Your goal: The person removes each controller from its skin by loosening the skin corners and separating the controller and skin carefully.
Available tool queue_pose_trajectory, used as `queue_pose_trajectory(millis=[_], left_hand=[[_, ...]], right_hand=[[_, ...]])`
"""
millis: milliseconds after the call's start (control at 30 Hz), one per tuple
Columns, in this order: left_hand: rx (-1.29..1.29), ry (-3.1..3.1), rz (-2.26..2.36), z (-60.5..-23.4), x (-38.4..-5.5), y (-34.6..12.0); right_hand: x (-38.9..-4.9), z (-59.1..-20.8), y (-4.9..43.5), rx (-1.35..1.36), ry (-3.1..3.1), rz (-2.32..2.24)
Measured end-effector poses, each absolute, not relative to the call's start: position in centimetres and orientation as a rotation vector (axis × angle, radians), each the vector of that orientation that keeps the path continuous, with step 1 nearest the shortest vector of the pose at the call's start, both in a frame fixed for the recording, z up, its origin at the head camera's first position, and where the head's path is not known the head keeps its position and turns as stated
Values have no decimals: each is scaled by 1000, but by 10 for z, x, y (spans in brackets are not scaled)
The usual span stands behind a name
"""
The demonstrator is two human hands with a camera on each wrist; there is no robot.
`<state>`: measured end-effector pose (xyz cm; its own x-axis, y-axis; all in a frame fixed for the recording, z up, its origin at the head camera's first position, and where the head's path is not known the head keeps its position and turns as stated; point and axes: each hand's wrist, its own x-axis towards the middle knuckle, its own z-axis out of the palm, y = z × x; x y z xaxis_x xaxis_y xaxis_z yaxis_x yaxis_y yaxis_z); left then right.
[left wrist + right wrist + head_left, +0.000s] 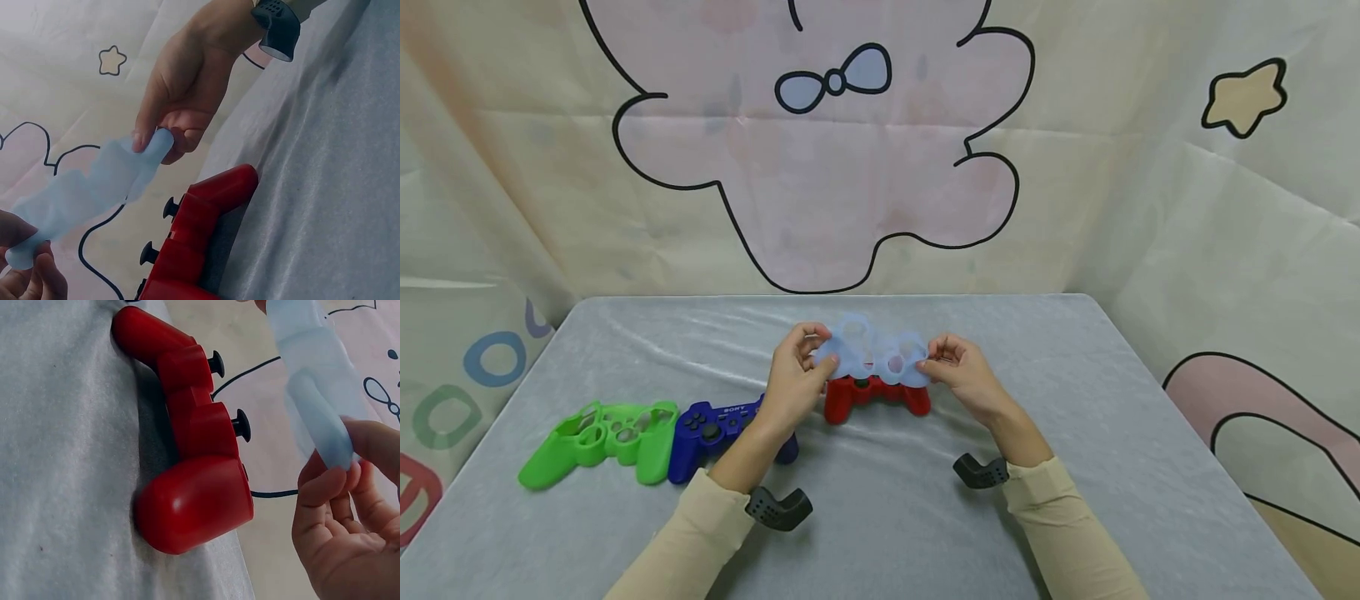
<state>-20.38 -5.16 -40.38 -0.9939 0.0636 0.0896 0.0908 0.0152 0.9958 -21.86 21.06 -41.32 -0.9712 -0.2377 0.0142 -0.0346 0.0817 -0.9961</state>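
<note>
A translucent pale-blue silicone controller cover (865, 348) is held up above the table by both hands. My left hand (799, 367) pinches one end between thumb and fingers, and my right hand (958, 371) pinches the other. In the right wrist view, the right thumb and fingers (322, 494) grip the cover's rounded grip end. Just below and behind the cover sits a red game controller (194, 469) on the cloth, its black thumbsticks showing in both wrist views. From the head view the cover hides part of its top.
On the left lie a bright green controller cover (617, 437) and a dark blue controller (711, 433), the latter partly hidden by my left forearm. A grey cloth covers the table (1120, 500). A printed curtain (1112, 167) hangs behind. Each wrist wears a black camera mount (781, 510).
</note>
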Motion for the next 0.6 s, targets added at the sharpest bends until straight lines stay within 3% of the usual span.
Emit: queue_pose_trajectory(millis=[400,600], left_hand=[[-328,-2268,-2191,-401,-204,-52],[-282,-2324,-2162,-402,-204,-52]], right_hand=[[-219,-410,215,-383,2243,-1926],[-218,-407,216,-391,2248,-1970]])
